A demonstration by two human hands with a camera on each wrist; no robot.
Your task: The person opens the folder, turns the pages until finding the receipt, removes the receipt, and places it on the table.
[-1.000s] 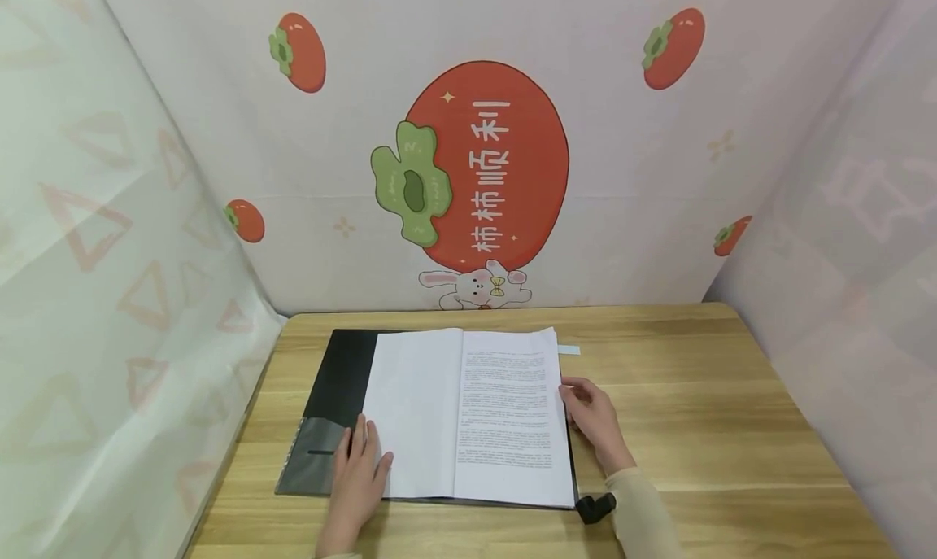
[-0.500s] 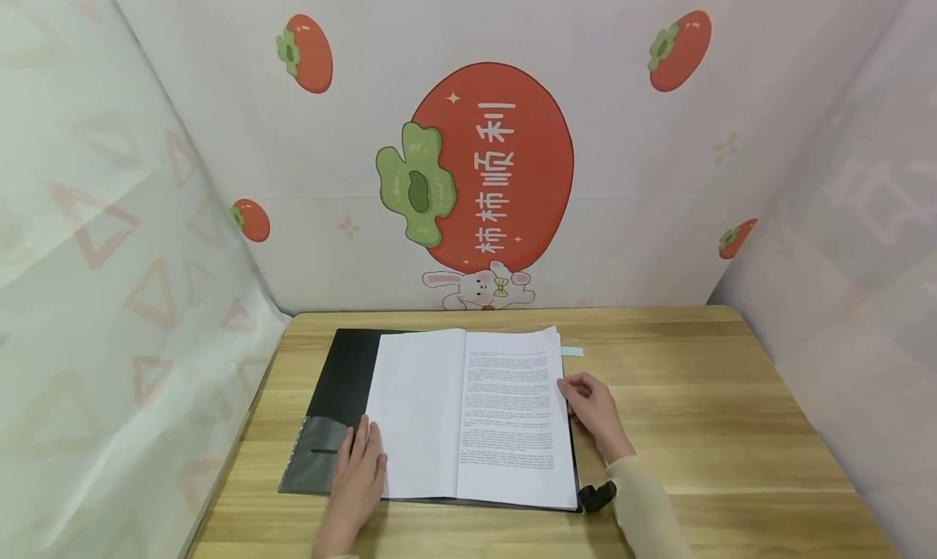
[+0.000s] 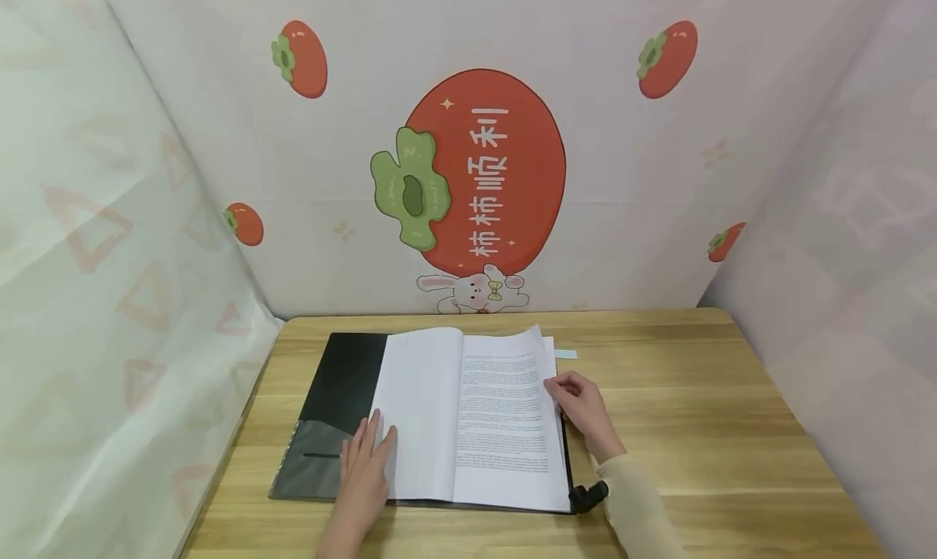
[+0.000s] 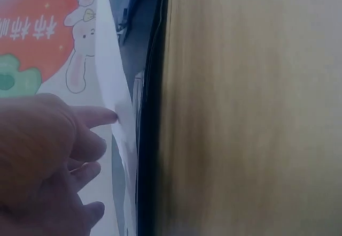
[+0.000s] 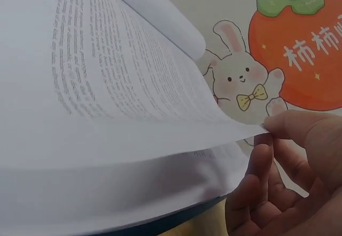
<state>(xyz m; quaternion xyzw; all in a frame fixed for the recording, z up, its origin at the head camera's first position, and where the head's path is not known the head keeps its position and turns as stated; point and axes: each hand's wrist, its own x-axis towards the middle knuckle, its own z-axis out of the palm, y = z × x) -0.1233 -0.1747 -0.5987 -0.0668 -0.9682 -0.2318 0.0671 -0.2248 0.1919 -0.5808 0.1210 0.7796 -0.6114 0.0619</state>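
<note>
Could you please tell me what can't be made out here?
Printed lines on the lifted page: too small to read, head view.
Lower sheets: mostly covered by the lifted page, right wrist view.
Middle of the black folder: hidden under these sheets, head view.
Rear of the left hand: cut off by the left edge, left wrist view.

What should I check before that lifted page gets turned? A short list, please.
1. Right hand pinching the printed page by its edge: ok.
2. Page raised off the sheets below: ok near the right hand.
3. Only one sheet caught: cannot tell for certain.
4. Left hand touching the blank left page: ok.
5. Black folder lying open on the table: ok.
6. Small black object clear of the folder's near right corner: cannot tell.
</note>
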